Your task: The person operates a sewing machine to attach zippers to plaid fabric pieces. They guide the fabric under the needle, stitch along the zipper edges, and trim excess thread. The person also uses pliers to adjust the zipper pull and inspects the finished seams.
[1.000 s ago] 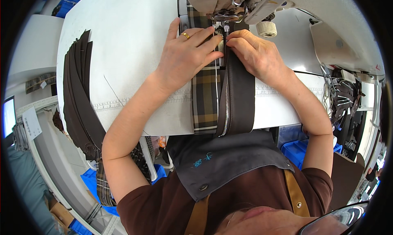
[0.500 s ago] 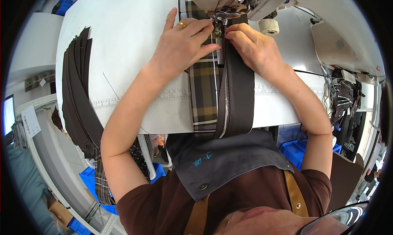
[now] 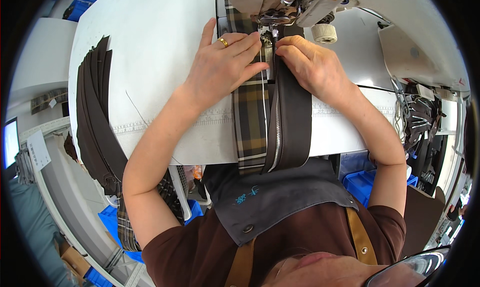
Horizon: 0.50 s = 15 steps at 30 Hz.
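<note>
Beneath the sewing machine's presser foot (image 3: 270, 21) lie a plaid fabric strip (image 3: 250, 127) and a dark brown strip (image 3: 296, 132), with a metal zipper (image 3: 276, 137) along the brown one. My left hand (image 3: 222, 67), with a ring, rests with fingers spread and tips on the plaid strip, just left of the needle area. My right hand (image 3: 315, 69) pinches the zipper edge just below the foot. Both strips run over the table's front edge; their parts beneath my fingers are hidden.
A pile of dark brown strips (image 3: 95, 122) hangs over the white table's (image 3: 165, 42) left side. The machine's body (image 3: 420, 42) stands at upper right, with dark bundled pieces (image 3: 420, 122) beyond the table's right end. Blue bins (image 3: 357, 187) sit below.
The lower ends of both strips have slid slightly toward me, further over the front edge. My hands shifted a little away from me, then back slightly, keeping their posture.
</note>
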{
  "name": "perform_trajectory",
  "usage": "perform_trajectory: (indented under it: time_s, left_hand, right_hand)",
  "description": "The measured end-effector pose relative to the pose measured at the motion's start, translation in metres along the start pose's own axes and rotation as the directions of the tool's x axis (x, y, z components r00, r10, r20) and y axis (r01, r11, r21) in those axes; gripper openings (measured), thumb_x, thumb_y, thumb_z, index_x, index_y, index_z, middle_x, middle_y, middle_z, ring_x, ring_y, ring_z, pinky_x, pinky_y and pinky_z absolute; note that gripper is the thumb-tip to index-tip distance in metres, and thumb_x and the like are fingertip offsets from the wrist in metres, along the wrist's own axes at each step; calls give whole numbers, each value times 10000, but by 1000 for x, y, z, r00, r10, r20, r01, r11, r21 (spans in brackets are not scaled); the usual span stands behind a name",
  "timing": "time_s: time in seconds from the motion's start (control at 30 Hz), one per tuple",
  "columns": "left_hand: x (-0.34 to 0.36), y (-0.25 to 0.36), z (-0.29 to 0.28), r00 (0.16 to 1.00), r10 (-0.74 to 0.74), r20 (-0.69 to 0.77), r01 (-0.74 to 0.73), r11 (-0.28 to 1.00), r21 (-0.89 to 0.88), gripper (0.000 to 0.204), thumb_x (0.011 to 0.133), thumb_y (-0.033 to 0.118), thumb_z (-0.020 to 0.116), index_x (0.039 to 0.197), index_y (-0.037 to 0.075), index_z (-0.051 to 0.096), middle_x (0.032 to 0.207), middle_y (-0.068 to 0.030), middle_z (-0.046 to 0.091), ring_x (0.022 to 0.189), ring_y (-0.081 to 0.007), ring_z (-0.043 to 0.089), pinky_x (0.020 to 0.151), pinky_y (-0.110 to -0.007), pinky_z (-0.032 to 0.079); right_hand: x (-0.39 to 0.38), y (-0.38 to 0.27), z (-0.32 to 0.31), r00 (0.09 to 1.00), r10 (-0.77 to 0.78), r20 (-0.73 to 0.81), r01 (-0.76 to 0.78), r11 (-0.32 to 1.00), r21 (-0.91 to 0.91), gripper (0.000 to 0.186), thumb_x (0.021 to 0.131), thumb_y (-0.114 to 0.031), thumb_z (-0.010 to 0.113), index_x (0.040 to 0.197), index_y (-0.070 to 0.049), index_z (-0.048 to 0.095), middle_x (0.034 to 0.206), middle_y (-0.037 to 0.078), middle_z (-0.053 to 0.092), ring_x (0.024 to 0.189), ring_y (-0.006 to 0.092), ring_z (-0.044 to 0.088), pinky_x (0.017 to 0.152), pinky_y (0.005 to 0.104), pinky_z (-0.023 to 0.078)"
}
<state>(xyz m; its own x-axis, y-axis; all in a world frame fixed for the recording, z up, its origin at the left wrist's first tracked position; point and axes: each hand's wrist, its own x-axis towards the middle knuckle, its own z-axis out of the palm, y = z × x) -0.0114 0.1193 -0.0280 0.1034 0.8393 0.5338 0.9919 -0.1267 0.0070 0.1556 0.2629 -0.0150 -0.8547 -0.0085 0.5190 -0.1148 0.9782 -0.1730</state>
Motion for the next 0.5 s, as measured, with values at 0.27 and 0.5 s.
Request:
perform_trajectory:
  time_s: [0.27,0.5]
  left_hand:
    - [0,0,-2,1000,-15,1,15,998,-56,388,754,395,706,989,87,685,1075,34,661,950,-109,588,1052,-544,288]
    - [0,-3,3,999,-43,-21,40,993,-114,331,783,349,698,1004,105,672,1063,23,660,938,-133,599,1027,-520,312]
  right_hand:
    - [0,-1,0,1000,-11,-14,11,1000,-1,139,776,-53,614,900,-12,566,930,83,601,747,251,628,604,340,530]
    - [0,-3,2,999,45,-27,-44,997,62,163,788,-52,625,942,-20,580,924,88,603,777,258,634,639,342,530]
